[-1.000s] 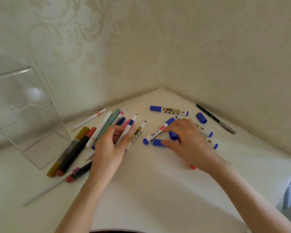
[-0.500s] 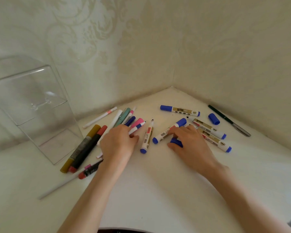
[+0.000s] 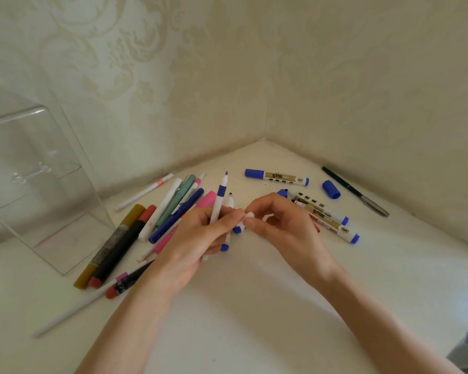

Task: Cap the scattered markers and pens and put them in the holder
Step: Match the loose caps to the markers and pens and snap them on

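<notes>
The fingers (image 3: 229, 219) of the left hand (image 3: 197, 240) were curled round a slim white pen with a blue band (image 3: 219, 203), its bare blue tip pointing toward the top of the frame. Just right of them, the thumb and forefinger of the right hand (image 3: 281, 224) pinched a small white piece (image 3: 250, 215). It was apparently that pen's cap, though too small to tell for certain. The hands met at the centre of the frame, above the white bench (image 3: 254, 306).

Capping seemed to be the step in hand. To do it well, the cap's open end would need to face the tip and slide on along the pen's own line. The left hand should hold the barrel steady while the cap is pressed until it seats. A skewed push could smear ink on the fingers.

Around the hands lay the rest. A loose blue cap (image 3: 331, 189) sat right of centre, gold-labelled white markers (image 3: 324, 218) lay beside the right hand, and a fan of coloured pens (image 3: 173, 209) spread to the left. The clear plastic holder (image 3: 73, 201) stood at the left edge, well apart from the hands. Every pen in view lay outside it, so most of the task remained.
</notes>
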The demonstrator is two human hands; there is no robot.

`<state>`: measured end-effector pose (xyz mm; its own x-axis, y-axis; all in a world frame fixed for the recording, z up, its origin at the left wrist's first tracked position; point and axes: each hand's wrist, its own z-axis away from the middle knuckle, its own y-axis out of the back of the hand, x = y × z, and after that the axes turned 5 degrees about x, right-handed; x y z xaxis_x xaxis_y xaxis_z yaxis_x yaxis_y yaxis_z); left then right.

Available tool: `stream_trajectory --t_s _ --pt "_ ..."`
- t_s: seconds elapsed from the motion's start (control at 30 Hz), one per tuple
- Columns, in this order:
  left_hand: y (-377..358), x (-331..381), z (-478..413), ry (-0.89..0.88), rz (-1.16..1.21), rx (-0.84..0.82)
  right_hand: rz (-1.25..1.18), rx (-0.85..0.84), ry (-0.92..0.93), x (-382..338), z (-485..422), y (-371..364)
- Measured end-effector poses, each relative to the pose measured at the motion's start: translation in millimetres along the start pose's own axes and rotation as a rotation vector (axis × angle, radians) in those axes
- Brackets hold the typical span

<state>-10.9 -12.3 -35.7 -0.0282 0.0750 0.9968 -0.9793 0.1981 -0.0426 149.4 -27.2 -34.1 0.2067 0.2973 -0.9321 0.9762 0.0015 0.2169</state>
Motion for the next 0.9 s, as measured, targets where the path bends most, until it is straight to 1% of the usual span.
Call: stream_trajectory --t_s 0.03,0.1,0.13,0.2,0.3,0.37,0.43,0.6,0.73,0.77,0.87,0.9 --pt "0.4 -1.8 0.2 -0.036 -0.051 0.029 -0.055 0.021 -0.011 -0.6 -0.3 1.2" --pt "-0.9 -4.9 3.3 -0.172 -0.221 0.117 -0.209 0.094 -0.030 -2.1 -2.1 6.9" --pt "-2.0 -5.3 5.8 -0.236 -0.266 0.156 -0.268 0.136 -0.019 -3.2 -3.3 10.7" --pt "-4.1 -4.1 10.7 -0.334 -0.301 0.178 -0.351 0.196 0.008 -5.0 -4.6 15.8" --pt "-5.4 -8.7 8.5 -0.506 -0.460 0.116 -0.513 0.225 -0.048 -5.0 -4.1 18.0" --pt "-5.4 -13.3 6.0 -0.522 -0.521 0.063 -0.608 0.235 -0.121 -4.8 -4.7 18.2" --pt "-5.5 -15.1 5.5 -0.507 -0.536 0.048 -0.642 0.233 -0.157 -4.7 -5.7 18.7" --pt "-5.3 -15.0 6.1 -0.495 -0.554 0.052 -0.588 0.187 -0.145 -4.0 -4.3 17.9" --pt "-5.2 -15.0 5.8 -0.483 -0.579 0.062 -0.479 0.156 -0.100 -4.8 -2.8 15.7" --pt "-5.0 -15.0 5.7 -0.483 -0.589 0.069 -0.416 0.160 -0.070 -4.8 -1.9 14.8" --pt "-4.9 -15.6 6.3 -0.513 -0.634 0.090 -0.122 0.186 0.072 -3.0 2.1 10.7" --pt "-5.3 -15.8 6.8 -0.522 -0.639 0.101 -0.071 0.201 0.096 -1.9 3.0 9.6"
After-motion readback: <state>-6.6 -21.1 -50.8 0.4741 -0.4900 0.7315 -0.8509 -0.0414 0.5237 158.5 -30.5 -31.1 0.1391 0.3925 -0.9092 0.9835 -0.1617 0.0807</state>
